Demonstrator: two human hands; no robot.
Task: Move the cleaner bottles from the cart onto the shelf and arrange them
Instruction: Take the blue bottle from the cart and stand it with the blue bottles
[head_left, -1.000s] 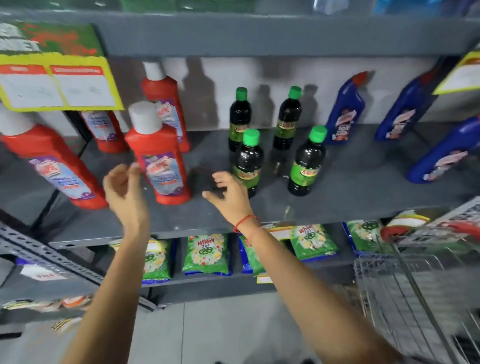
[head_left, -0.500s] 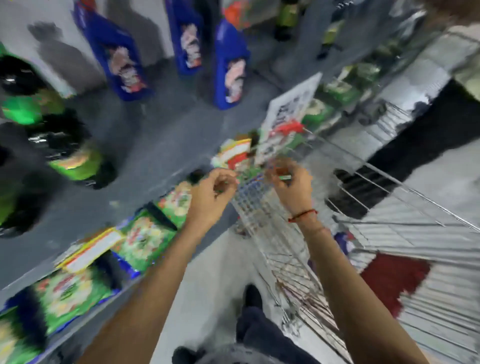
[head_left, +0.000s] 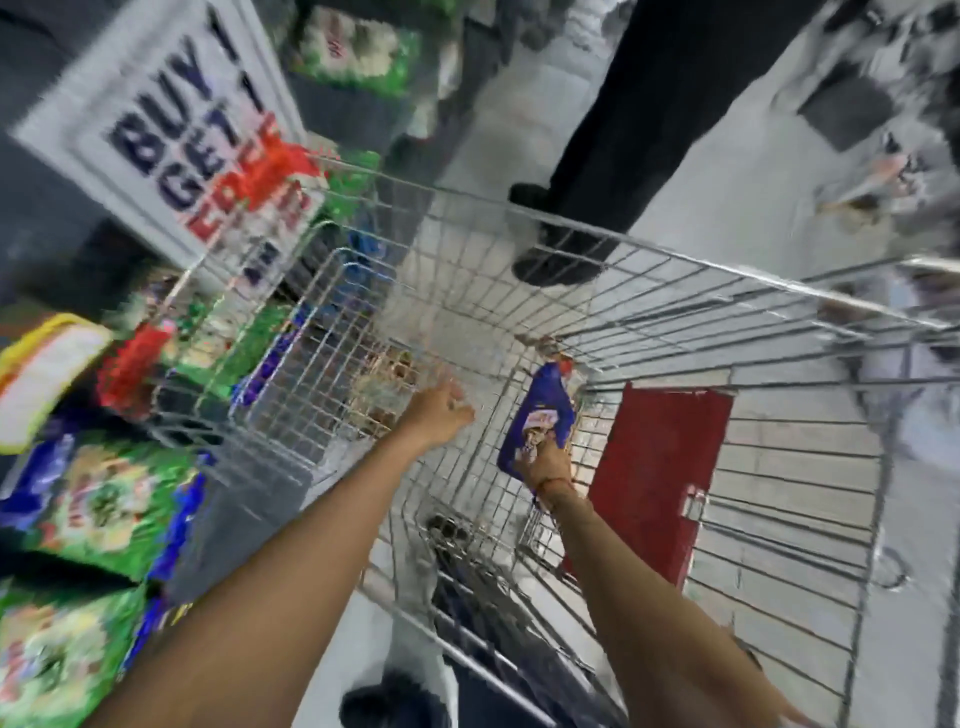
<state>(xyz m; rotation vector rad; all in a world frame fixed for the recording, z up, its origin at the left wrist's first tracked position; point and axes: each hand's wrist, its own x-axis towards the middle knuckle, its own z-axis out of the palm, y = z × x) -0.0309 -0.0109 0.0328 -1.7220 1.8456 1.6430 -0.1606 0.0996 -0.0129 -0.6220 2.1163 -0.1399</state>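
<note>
Both arms were bare, with no sleeves showing at all. The left hand (head_left: 436, 413) wore nothing, no ring and no band. The right hand (head_left: 545, 462) had a thin red string tied round its wrist. Down at the bottom, a dark shoe (head_left: 395, 706) showed on the person's foot, blurry and hard to see well.

A promo sign (head_left: 171, 140) hangs over green detergent packets (head_left: 98, 499); a bystander's dark shoes (head_left: 558, 244) (blurred) stand beyond.
</note>
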